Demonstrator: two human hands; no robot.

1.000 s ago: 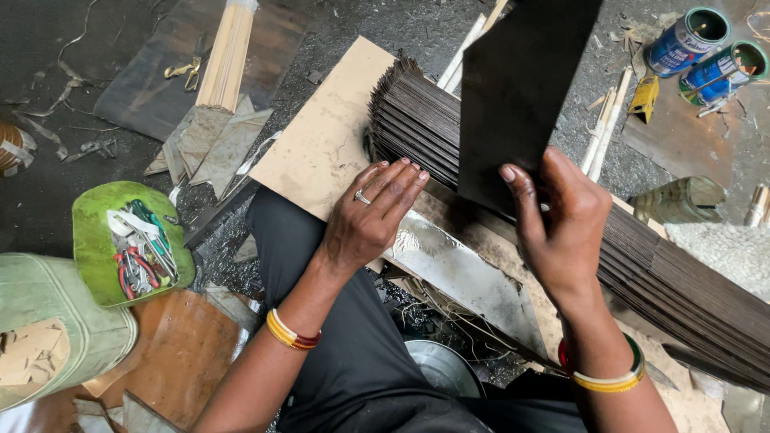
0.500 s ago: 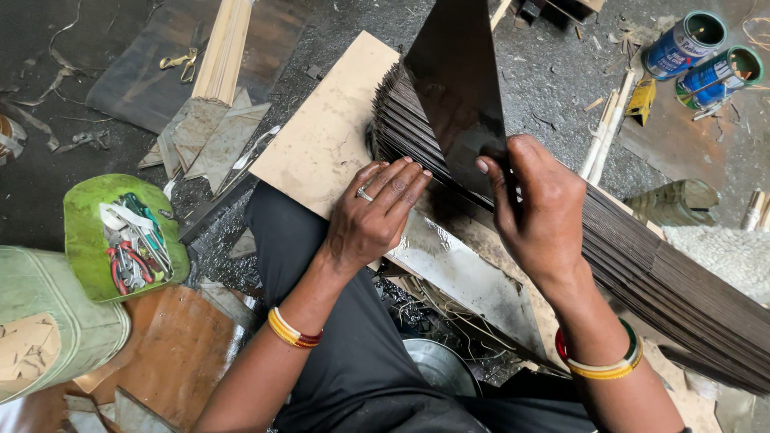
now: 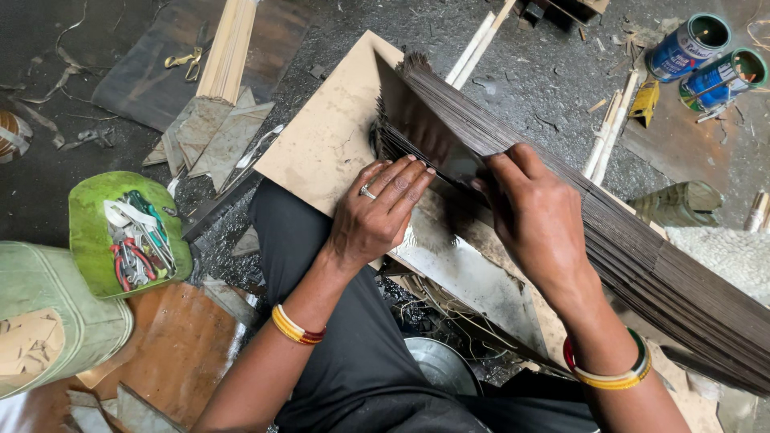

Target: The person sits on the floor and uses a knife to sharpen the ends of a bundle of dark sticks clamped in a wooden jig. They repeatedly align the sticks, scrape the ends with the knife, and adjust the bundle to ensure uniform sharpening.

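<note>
Dark sheet [image 3: 417, 132] pinched in right hand [image 3: 537, 220] grip, atop sheet stack [image 3: 642, 248]

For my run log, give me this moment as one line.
left hand: flat on sheet stack | right hand: pressing dark sheet onto stack | nearby: green tool tray, paint cans

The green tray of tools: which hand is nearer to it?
Left. The left hand rests on the dark sheets' front edge, with a trouser leg between it and the green tray. The right hand is farther off, pressing a sheet onto the stack.
</note>
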